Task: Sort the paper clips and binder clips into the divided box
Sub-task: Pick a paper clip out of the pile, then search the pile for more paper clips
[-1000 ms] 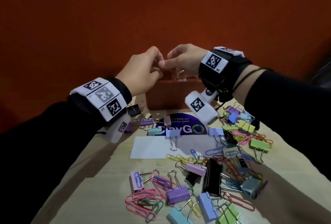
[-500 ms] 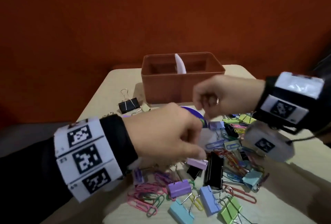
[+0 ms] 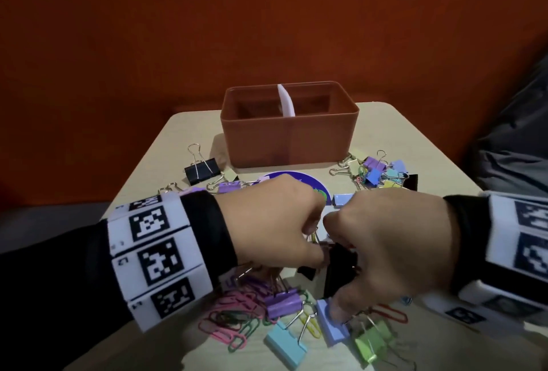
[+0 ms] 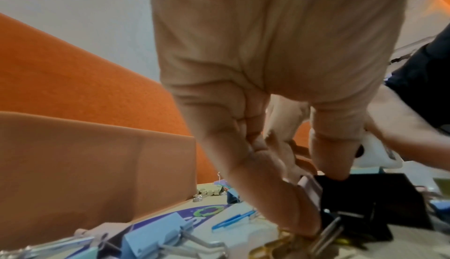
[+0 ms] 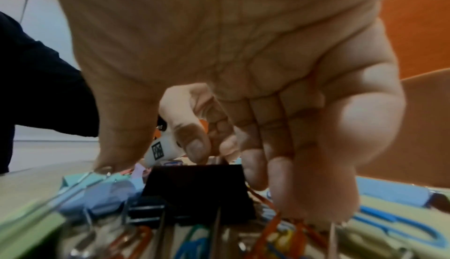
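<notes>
The brown divided box (image 3: 284, 145) stands at the back of the table with a white divider (image 3: 286, 100); its wall also shows in the left wrist view as box (image 4: 97, 157). Both hands are down in the loose clip pile. My left hand (image 3: 317, 240) pinches a pale pink binder clip (image 4: 310, 188) between index finger and thumb, its fingertip (image 4: 302, 228) on yellow paper clips. My right hand (image 3: 355, 252) straddles a large black binder clip (image 3: 341, 263), fingers (image 5: 280, 186) down its right side, thumb (image 5: 107, 147) apart on the left.
Pink and green paper clips (image 3: 234, 317) and pastel binder clips (image 3: 284, 341) lie at the front. Another clip cluster (image 3: 376, 171) sits right of the box, a black binder clip (image 3: 201, 170) to its left. A dark bag (image 3: 519, 139) is at the right.
Both hands dropped from above the box down to the pile near me. They now meet around the black binder clip; the box stands uncovered.
</notes>
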Action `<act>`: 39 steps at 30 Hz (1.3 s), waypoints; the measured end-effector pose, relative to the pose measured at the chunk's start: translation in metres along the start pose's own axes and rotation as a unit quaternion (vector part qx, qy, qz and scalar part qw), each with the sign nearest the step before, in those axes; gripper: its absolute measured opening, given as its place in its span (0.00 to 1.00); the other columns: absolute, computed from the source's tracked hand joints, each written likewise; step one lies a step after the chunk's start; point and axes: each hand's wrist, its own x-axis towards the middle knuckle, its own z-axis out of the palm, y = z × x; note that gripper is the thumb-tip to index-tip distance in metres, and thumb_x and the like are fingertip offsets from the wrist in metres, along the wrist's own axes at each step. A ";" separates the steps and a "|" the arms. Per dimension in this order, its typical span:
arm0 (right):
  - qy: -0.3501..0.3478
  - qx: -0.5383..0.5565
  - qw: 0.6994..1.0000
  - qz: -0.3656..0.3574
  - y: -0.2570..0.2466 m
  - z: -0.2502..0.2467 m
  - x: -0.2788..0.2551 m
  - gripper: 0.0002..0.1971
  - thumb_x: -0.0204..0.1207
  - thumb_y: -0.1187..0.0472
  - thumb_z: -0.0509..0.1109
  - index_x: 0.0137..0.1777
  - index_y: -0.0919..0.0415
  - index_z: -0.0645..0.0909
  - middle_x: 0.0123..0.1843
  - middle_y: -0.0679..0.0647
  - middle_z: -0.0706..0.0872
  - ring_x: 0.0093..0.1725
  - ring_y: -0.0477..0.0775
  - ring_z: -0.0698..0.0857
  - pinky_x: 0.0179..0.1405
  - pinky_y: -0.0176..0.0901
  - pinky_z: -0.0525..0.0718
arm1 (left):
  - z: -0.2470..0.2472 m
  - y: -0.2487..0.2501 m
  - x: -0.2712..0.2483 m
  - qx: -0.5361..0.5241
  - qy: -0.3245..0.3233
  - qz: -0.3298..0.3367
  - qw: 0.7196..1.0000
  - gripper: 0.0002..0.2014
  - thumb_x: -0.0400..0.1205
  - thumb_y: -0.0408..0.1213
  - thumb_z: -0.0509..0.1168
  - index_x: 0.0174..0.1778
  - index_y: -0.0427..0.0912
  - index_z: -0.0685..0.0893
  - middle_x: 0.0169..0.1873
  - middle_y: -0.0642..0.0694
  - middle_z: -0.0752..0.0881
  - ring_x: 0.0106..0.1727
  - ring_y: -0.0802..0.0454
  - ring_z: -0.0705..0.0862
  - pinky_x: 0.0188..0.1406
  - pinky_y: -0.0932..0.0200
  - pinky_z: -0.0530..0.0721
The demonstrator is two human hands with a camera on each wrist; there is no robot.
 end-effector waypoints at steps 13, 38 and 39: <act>0.088 0.056 0.994 0.023 0.010 0.001 0.003 0.27 0.60 0.33 0.65 0.38 0.59 0.80 0.33 0.57 0.84 0.33 0.56 0.82 0.33 0.48 0.83 | 0.000 -0.006 0.005 -0.011 0.011 0.016 1.000 0.08 0.73 0.48 0.71 0.40 0.47 0.85 0.31 0.56 0.81 0.32 0.62 0.78 0.31 0.64 0.77; 0.068 0.074 0.992 0.071 0.035 -0.023 0.091 0.28 0.62 0.47 0.78 0.58 0.55 0.72 0.36 0.46 0.79 0.40 0.51 0.80 0.38 0.46 0.83 | -0.021 -0.078 -0.012 0.095 0.111 -0.098 0.984 0.06 0.72 0.41 0.68 0.31 0.46 0.79 0.25 0.54 0.79 0.29 0.60 0.75 0.29 0.59 0.73; 0.070 0.067 0.993 0.070 0.034 -0.022 0.092 0.28 0.62 0.46 0.79 0.58 0.55 0.72 0.37 0.46 0.79 0.40 0.52 0.80 0.38 0.46 0.82 | -0.019 -0.080 -0.012 0.109 0.101 -0.102 0.984 0.07 0.73 0.42 0.68 0.31 0.47 0.79 0.25 0.54 0.78 0.29 0.59 0.75 0.30 0.59 0.72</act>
